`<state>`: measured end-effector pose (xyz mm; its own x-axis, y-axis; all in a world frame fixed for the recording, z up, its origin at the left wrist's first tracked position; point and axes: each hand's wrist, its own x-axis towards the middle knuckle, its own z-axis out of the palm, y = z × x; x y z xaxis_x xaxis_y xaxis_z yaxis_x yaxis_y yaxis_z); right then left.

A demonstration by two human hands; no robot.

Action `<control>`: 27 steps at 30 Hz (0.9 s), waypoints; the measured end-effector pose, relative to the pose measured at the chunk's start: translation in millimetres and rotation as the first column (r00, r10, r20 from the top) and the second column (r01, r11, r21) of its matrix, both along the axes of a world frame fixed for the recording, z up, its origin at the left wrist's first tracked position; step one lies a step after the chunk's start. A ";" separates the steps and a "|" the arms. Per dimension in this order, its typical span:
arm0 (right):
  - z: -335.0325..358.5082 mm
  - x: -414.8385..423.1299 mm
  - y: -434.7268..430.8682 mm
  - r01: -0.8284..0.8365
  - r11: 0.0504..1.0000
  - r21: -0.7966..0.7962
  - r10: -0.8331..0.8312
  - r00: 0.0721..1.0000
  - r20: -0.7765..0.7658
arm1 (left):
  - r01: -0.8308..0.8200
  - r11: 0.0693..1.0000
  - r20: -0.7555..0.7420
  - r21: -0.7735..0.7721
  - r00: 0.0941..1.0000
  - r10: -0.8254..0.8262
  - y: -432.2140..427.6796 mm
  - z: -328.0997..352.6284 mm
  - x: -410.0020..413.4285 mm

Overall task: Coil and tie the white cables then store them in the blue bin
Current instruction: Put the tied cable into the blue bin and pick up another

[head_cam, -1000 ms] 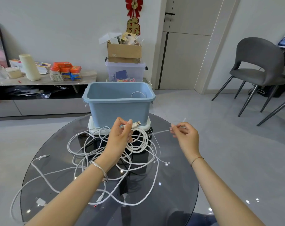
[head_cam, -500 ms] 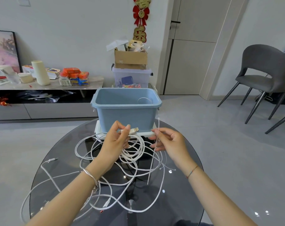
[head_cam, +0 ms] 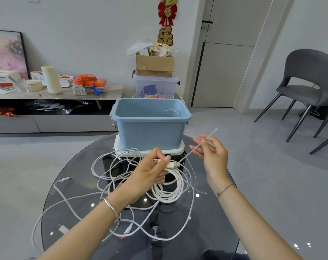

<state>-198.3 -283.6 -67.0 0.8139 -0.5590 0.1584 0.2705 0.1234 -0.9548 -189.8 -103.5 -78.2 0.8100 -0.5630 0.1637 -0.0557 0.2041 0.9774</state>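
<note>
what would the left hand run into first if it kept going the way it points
Probably the white tie pinched in the right hand: the left hand, gripping the coiled cable, aims toward the tie's lower end. Depth is unclear.

Grey chair (head_cam: 307, 68) (beside pale door (head_cam: 225, 72)) on grey floor (head_cam: 272, 166).

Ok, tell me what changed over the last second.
The right hand swung the zip tie in beside the left hand, upright, then drew back right; the tie now slants toward the USB plug. The left hand still pinches the coiled cable; blue bin unmoved.
</note>
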 end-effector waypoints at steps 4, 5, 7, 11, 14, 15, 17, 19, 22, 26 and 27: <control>0.4 1.4 7.0 -0.111 0.985 0.132 0.118 0.992 -0.052 | 0.033 0.999 -0.002 0.012 0.999 -0.033 0.4 3.5 -1.0; 0.2 1.7 9.0 -0.153 0.976 0.155 0.166 0.983 -0.074 | 0.033 0.999 0.000 0.015 0.999 -0.033 2.0 4.2 0.2; -0.5 1.0 13.2 -0.239 0.954 0.180 0.263 0.957 -0.125 | 0.038 0.999 0.003 0.013 0.999 -0.038 5.4 4.2 2.6; -1.5 -3.3 26.3 -0.381 0.903 0.200 0.422 0.873 -0.242 | 0.026 0.999 0.019 0.022 0.999 -0.027 6.5 -1.4 5.3; -1.3 -4.7 34.1 -0.469 0.865 0.181 0.502 0.801 -0.326 | -0.010 0.998 0.046 0.060 0.999 0.007 6.7 -7.9 9.2; -0.6 -5.0 34.3 -0.487 0.855 0.178 0.518 0.786 -0.337 | -0.017 0.996 0.054 0.086 0.998 0.013 7.9 -9.6 10.5; 1.6 -6.0 32.3 -0.518 0.836 0.180 0.547 0.766 -0.339 | -0.033 0.988 0.087 0.150 0.996 0.020 9.6 -12.2 11.5; 4.0 -8.0 31.1 -0.547 0.823 0.152 0.563 0.750 -0.348 | -0.071 0.972 0.159 0.224 0.987 0.035 10.4 -14.4 10.0; 4.2 -10.1 32.1 -0.561 0.825 0.064 0.540 0.751 -0.379 | -0.121 0.950 0.221 0.286 0.973 0.057 11.1 -18.3 8.7; 2.2 -10.1 34.0 -0.545 0.838 0.021 0.511 0.772 -0.379 | -0.173 0.932 0.270 0.318 0.959 0.086 11.3 -22.5 9.1; 1.4 -10.2 34.3 -0.532 0.847 0.021 0.499 0.780 -0.378 | -0.195 0.923 0.298 0.331 0.950 0.094 11.1 -23.8 8.9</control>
<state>-208.5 -249.3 -65.6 0.9842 -0.0378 -0.1728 -0.1702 0.0636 -0.9833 -180.8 -92.4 -102.0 0.8392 -0.5051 0.2017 -0.3314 -0.1808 0.9260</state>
